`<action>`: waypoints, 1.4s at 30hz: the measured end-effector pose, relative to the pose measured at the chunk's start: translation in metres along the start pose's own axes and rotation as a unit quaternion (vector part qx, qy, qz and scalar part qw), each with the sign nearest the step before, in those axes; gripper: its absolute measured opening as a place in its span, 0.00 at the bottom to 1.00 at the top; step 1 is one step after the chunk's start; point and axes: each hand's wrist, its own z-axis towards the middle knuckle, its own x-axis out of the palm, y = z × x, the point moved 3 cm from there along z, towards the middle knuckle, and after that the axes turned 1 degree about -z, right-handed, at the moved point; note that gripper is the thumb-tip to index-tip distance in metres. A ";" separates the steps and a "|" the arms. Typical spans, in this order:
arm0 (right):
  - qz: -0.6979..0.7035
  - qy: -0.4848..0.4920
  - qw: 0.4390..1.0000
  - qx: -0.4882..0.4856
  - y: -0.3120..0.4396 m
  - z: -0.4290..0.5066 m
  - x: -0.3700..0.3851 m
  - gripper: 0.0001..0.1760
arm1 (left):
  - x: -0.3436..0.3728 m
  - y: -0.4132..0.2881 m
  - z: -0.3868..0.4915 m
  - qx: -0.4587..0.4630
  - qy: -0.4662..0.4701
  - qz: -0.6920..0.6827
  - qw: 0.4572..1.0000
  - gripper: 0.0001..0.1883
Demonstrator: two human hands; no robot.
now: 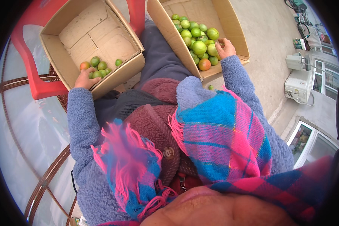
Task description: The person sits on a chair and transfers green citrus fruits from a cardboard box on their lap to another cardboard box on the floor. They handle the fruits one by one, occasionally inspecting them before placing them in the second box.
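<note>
In the left cardboard box (127,67), my left hand (87,80) reaches over the near edge. Its thumb and fingers lie around green tomatoes (97,74); whether it grips one I cannot tell. A reddish tomato (85,65) sits just beyond those fingers, and a lone small green tomato (118,62) rests apart by the side wall. My right hand (226,48) is inside the right cardboard box (183,48), beside a heap of green tomatoes (199,47). Thumb and forefinger are apart there, with nothing visible between them. An orange-red tomato (204,64) lies at the heap's near end.
A red plastic chair (31,65) supports the left box. One small green fruit (211,87) lies on the concrete floor (260,50). Ribbed metal framing with clear sheeting (19,121) rises at left. An outdoor air-conditioning unit (298,86) and windows line the right wall.
</note>
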 end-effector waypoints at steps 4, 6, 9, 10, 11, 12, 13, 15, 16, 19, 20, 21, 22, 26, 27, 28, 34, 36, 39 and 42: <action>0.066 -0.051 0.993 -0.088 0.070 -0.015 -0.011 0.16 | -0.016 0.021 -0.006 0.060 -0.018 -0.100 0.993 0.26; 0.107 -0.050 0.985 -0.127 0.112 -0.028 -0.009 0.13 | -0.020 0.030 -0.013 0.057 -0.006 -0.079 0.995 0.26; 0.141 -0.029 0.976 -0.166 0.164 -0.049 -0.005 0.12 | -0.024 0.035 -0.022 0.026 0.008 -0.013 1.000 0.27; 0.149 -0.020 0.973 -0.174 0.178 -0.055 -0.005 0.12 | -0.024 0.033 -0.025 0.017 0.019 -0.001 1.000 0.28; 0.172 -0.009 0.966 -0.192 0.192 -0.060 -0.004 0.12 | -0.025 0.033 -0.029 -0.003 0.024 0.003 1.000 0.28; 0.192 0.003 0.961 -0.201 0.204 -0.067 -0.003 0.11 | -0.025 0.032 -0.030 -0.013 0.030 0.004 0.999 0.27; 0.213 0.015 0.954 -0.210 0.216 -0.073 -0.001 0.11 | -0.026 0.031 -0.031 -0.011 0.032 0.002 0.999 0.27; 0.255 0.030 0.933 -0.251 0.239 -0.085 0.002 0.11 | -0.028 0.033 -0.035 -0.001 0.015 -0.019 1.000 0.27; 0.253 0.057 0.935 -0.242 0.250 -0.087 0.008 0.11 | -0.029 0.036 -0.036 0.010 0.000 -0.031 0.999 0.27; 0.253 0.129 0.922 -0.265 0.277 -0.099 0.020 0.12 | -0.031 0.045 -0.039 0.034 -0.030 -0.074 0.996 0.28; 0.248 0.132 0.912 -0.300 0.284 -0.104 0.023 0.11 | -0.031 0.047 -0.040 0.047 -0.033 -0.097 0.994 0.28; 0.260 0.150 0.902 -0.309 0.291 -0.107 0.027 0.11 | -0.032 0.048 -0.042 0.053 -0.045 -0.100 0.993 0.28; 0.255 0.163 0.900 -0.313 0.296 -0.109 0.031 0.12 | -0.033 0.046 -0.043 0.065 -0.052 -0.110 0.990 0.28; 0.241 0.219 0.887 -0.326 0.304 -0.118 0.042 0.11 | -0.024 0.023 -0.045 0.019 -0.030 -0.089 0.995 0.28; 0.241 0.231 0.885 -0.326 0.305 -0.120 0.044 0.11 | -0.022 0.015 -0.045 0.020 -0.032 -0.033 0.999 0.28; 0.242 0.242 0.886 -0.312 0.304 -0.121 0.045 0.11 | -0.020 0.007 -0.044 0.016 -0.029 0.020 0.999 0.28; 0.244 0.255 0.890 -0.288 0.300 -0.123 0.050 0.11 | -0.026 0.007 -0.054 0.002 -0.004 0.035 0.999 0.29; 0.252 0.248 0.885 -0.303 0.301 -0.124 0.052 0.11 | -0.023 0.012 -0.056 0.014 -0.012 0.030 0.999 0.29; 0.257 0.249 0.884 -0.300 0.299 -0.126 0.054 0.11 | -0.020 0.018 -0.055 0.045 -0.045 0.045 0.997 0.30; 0.255 0.245 0.888 -0.293 0.297 -0.124 0.053 0.11 | -0.027 0.023 -0.055 0.080 -0.064 -0.072 0.992 0.29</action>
